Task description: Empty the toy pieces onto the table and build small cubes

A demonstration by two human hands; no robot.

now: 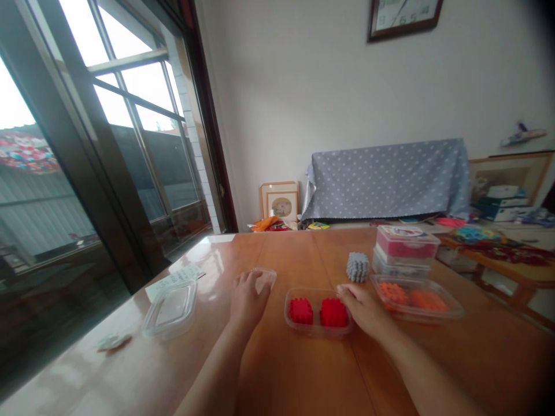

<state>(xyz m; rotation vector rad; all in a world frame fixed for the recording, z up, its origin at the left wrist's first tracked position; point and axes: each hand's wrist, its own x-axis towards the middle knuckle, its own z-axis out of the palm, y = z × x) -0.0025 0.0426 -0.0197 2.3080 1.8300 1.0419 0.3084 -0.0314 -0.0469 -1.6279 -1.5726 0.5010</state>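
Observation:
Two red knobbly blocks, one on the left [300, 311] and one on the right [333, 312], lie in a clear plastic container [318, 330] on the table. My right hand [358, 303] pinches the right rim of that container. To the left, my left hand [250, 297] is over a small clear plastic piece [265, 279], its fingers curved at the near left side. Right of my right hand, a clear container [453, 306] holds orange blocks [427, 300]. A grey knobbly block [358, 267] stands behind.
Stacked clear boxes, the upper one with pink contents [407, 244], stand at the table's back right. At left are an empty clear tray [170, 309], a paper sheet [176, 280] and a small crumpled item [113, 342]. A dotted cloth [385, 182] hangs beyond the wooden table [295, 375].

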